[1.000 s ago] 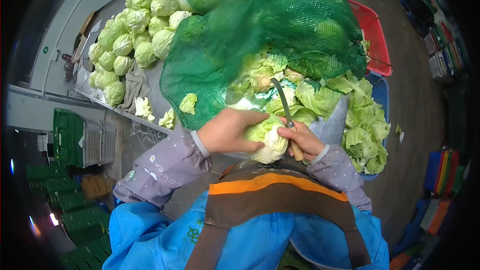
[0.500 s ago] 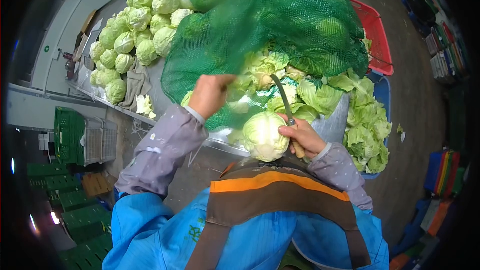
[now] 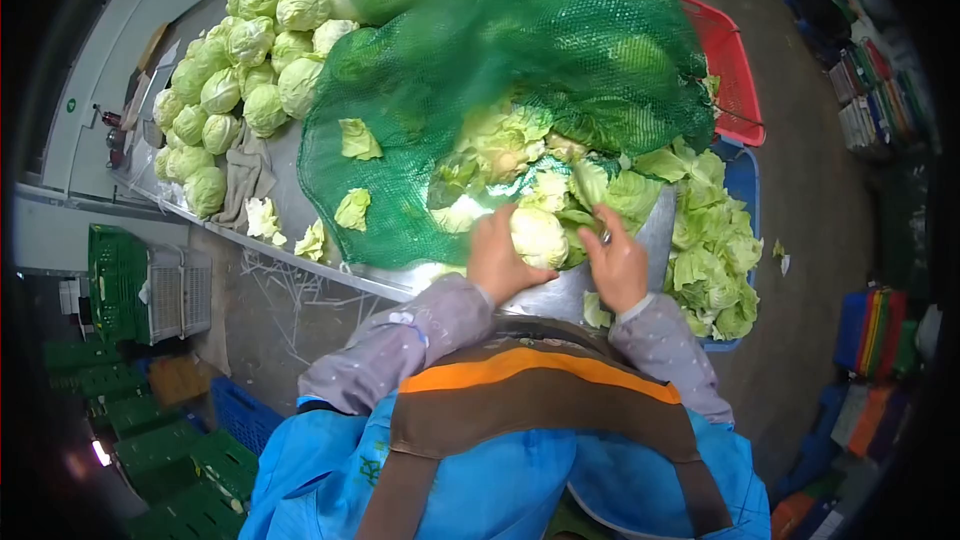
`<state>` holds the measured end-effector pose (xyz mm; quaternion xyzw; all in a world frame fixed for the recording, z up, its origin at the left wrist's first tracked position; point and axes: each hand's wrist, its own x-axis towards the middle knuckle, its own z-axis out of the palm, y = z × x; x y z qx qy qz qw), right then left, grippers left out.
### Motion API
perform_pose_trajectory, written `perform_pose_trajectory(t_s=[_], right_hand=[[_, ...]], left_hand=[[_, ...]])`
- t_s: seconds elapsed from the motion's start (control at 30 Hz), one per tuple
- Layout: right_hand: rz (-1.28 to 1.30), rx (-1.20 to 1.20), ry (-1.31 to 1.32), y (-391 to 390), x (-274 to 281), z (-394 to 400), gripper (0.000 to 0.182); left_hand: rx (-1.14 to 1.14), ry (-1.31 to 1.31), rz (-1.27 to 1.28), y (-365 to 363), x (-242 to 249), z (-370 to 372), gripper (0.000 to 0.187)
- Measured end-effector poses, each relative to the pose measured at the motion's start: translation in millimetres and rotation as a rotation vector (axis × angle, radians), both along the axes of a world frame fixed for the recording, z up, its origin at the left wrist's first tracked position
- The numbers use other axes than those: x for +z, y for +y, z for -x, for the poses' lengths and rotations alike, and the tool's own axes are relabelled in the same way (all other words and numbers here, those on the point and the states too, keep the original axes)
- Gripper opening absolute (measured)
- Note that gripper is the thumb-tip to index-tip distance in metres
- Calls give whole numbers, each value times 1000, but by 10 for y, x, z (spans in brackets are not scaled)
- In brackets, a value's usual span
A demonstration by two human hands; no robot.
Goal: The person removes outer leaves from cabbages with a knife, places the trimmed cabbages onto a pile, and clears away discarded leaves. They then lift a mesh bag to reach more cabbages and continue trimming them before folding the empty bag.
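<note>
A pale cabbage (image 3: 538, 238) lies at the front of the metal table, among loose green leaves. My left hand (image 3: 503, 258) curves around its left side, thumb along the near side. To the right of the cabbage is my right hand (image 3: 617, 265), fingers closed; a small dark part of the knife (image 3: 605, 237) shows between them, and its blade is blurred against the leaves. Behind both hands, cut outer leaves (image 3: 500, 140) are heaped on a green mesh sack (image 3: 380, 210), which covers more cabbages.
Whole cabbages (image 3: 250, 40) are piled at the back left beside a grey cloth (image 3: 245, 178). A blue crate (image 3: 742, 175) full of leaves stands right of the table, with a red crate (image 3: 735, 70) behind it. Green crates (image 3: 118, 280) stand at the lower left.
My left hand has come down and right to the cabbage. My right hand has moved slightly up and forward. The cabbage held near my apron is no longer there; several leaf pieces now lie on the sack.
</note>
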<state>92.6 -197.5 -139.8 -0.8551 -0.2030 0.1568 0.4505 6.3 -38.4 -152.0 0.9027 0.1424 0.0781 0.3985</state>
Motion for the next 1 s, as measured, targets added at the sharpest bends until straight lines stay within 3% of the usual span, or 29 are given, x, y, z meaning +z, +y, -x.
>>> perform_pose_trajectory(t_s=[0.03, 0.1, 0.2, 0.37, 0.43, 0.47, 0.6, 0.73, 0.8, 0.93, 1.0], right_hand=[[139, 49, -194, -59, 18, 65, 43], [157, 112, -152, -130, -8, 192, 46], [180, 202, -187, -131, -94, 246, 45], [247, 122, 41, -13, -344, 194, 43], [-58, -30, 208, -2, -647, 189, 45], [-68, -39, 246, -36, -784, 170, 45], [142, 71, 35, -84, -205, 216, 42], [250, 117, 14, -43, -318, 237, 40], [-53, -100, 455, 5, -592, 176, 36], [-83, -103, 349, 16, -449, 174, 31], [77, -25, 68, 50, -99, 130, 26]], left_hand=[[99, 31, -32, -52, -35, -29, 95], [79, 71, -46, -105, -76, -9, 93], [52, 97, 233, -62, -117, -34, 92], [-11, 9, 65, -63, -258, 40, 92], [5, 60, 95, -57, -265, 12, 96], [1, 65, 95, -61, -265, 27, 96], [-4, 38, 84, -67, -237, 16, 95], [10, 10, 62, -105, -224, 11, 93], [-4, 47, 57, -120, -210, 31, 96], [-25, 47, 68, -85, -197, 47, 98], [-80, 19, 33, -81, -199, 71, 97]])
